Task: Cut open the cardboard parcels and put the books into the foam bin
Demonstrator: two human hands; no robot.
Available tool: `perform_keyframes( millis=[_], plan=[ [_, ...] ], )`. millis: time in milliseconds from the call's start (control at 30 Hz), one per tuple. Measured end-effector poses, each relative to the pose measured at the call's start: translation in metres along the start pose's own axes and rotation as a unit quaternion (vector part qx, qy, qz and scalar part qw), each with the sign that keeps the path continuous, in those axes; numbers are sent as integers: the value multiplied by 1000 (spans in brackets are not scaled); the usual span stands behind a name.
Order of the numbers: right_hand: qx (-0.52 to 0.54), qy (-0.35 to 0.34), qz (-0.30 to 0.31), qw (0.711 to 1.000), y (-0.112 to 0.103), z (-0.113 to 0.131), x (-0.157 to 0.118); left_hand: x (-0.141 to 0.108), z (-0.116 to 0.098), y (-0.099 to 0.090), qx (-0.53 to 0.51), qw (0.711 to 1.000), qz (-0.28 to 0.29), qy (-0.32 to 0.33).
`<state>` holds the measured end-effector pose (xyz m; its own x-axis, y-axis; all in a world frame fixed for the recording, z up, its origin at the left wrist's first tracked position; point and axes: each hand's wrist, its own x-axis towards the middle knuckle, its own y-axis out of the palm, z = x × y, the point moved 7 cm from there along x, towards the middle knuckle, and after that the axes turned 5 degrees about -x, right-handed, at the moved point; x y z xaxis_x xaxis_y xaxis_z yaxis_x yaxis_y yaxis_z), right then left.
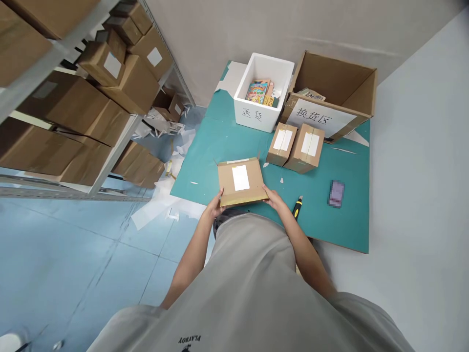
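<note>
Cardboard parcel (241, 182), flat and bearing a white label, is being held at the near edge of the green mat (220, 142), with the left hand (216, 205) closed on its near left corner and the right hand (275, 199) closed on its near right corner. Two smaller taped boxes (296, 145) are being kept toward the mat's far edge, just before a white foam bin (256, 115) and an open carton (337, 98), while a yellow-and-black utility knife (297, 207) is lying just beside the right hand.

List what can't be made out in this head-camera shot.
- Flat cardboard parcel: contents sealed; label print too small.
- Left hand, right hand: fingertips hidden behind the parcel's corners.
- Purple object on the green mat: blurred.
- Shelf boxes: cut off by the left edge.
</note>
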<state>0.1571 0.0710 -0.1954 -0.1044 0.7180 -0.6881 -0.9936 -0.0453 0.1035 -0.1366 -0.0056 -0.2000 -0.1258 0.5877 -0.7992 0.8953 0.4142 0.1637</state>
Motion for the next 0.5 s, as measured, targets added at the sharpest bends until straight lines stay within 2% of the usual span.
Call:
perform_keyframes(
  millis=[67,133,200,300,367,500],
  plan=[
    [22,25,46,998,12,-2,0,-1,-1,11,-29,999,42,-6],
    [77,45,103,991,28,-3,-1,-3,0,24,-69,994,80,11],
    [133,54,133,981,40,-3,-3,-4,2,35,-107,988,106,35],
    [149,49,108,982,44,-3,-5,-7,3,45,-137,983,117,45],
    [137,65,86,985,40,-8,-7,-9,2,46,-122,986,114,28],
    [111,136,23,984,16,-32,-19,-13,6,35,-50,996,73,-27]
  ],
)
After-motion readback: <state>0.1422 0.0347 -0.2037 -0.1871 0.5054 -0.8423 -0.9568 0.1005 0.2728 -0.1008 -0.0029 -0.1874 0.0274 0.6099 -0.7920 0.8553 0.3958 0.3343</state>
